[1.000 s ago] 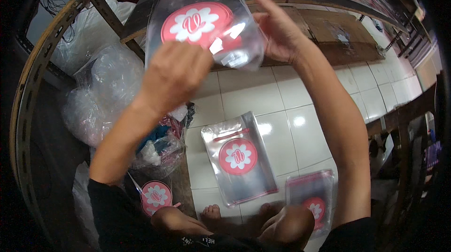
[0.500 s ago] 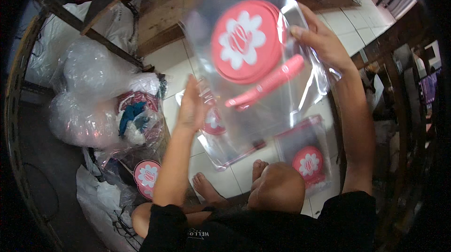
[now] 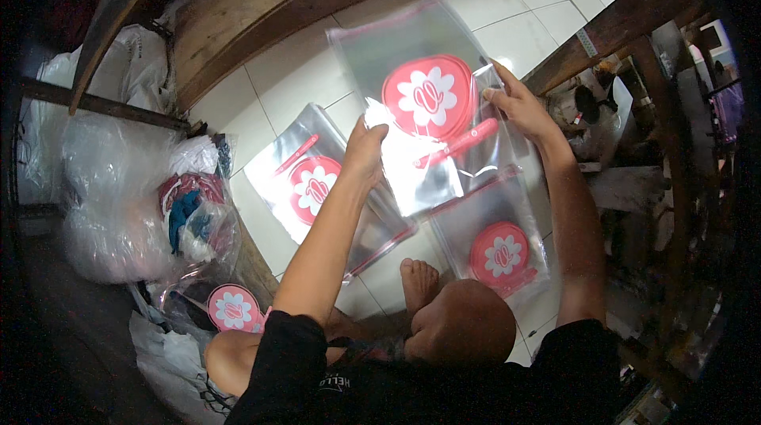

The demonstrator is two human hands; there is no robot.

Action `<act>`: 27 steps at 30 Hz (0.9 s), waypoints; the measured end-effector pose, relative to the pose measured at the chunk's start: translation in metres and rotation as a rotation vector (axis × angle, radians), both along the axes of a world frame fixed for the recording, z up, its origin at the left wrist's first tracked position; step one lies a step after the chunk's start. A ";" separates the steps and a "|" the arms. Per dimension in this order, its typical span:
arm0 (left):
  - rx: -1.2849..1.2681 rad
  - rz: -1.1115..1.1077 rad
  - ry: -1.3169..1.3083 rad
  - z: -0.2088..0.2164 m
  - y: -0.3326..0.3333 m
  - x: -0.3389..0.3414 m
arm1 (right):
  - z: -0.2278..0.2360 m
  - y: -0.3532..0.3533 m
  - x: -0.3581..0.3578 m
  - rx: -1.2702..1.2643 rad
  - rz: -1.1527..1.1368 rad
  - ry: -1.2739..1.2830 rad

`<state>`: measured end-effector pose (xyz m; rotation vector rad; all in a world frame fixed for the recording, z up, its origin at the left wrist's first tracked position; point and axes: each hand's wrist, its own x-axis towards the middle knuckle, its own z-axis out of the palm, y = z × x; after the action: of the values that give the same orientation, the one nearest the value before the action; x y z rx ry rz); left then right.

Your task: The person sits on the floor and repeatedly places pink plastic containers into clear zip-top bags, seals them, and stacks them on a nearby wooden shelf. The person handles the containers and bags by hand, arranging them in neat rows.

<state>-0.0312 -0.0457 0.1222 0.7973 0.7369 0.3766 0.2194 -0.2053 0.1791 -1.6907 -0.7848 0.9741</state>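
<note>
Between my hands is a clear plastic bag (image 3: 396,40) holding a round pink fan head (image 3: 428,96) with a white flower and a separate pink handle (image 3: 468,142). My left hand (image 3: 365,154) grips the bag's left edge, thumb on top. On the right edge my right hand (image 3: 519,108) pinches it, thumb on the front. Strong glare covers the lower left of this bag. Below it on the tiles, other clear bags (image 3: 372,223) lie by my left forearm, a pink fan head (image 3: 317,187) showing inside. Another clear bag (image 3: 456,231) with a pink fan head (image 3: 499,252) lies nearer my knee.
At my left are bulky clear plastic sacks (image 3: 119,211), bundled cloths (image 3: 190,191) and a pink hand fan (image 3: 234,308). A wooden board (image 3: 309,5) crosses the far side. Dark shelving with clutter (image 3: 610,187) stands at right. My bare foot (image 3: 418,284) rests on the tiles.
The held bag has come down from high in front of me toward the floor. My left hand, previously apart with fingers raised, now grips its left edge. My right hand has kept its hold.
</note>
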 end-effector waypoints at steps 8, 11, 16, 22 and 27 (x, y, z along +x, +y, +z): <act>0.173 0.030 0.408 -0.101 0.028 0.072 | -0.145 0.035 0.058 -0.214 -0.108 -0.215; 0.318 -0.001 0.554 -0.134 0.032 0.083 | -0.180 0.039 0.063 -0.291 -0.147 -0.458; 0.342 -0.005 0.639 -0.127 0.026 0.077 | -0.177 0.044 0.056 -0.357 -0.097 -0.708; 0.627 0.031 0.648 -0.106 0.020 0.063 | -0.138 0.030 -0.010 0.025 0.020 -1.106; 1.235 -0.063 0.789 -0.107 0.017 0.045 | -0.155 0.015 -0.082 0.118 0.180 -0.802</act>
<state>0.0142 -0.0286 0.0154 2.2062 1.2004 0.4502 0.1373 -0.1898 0.0236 -1.9289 -1.4988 0.3160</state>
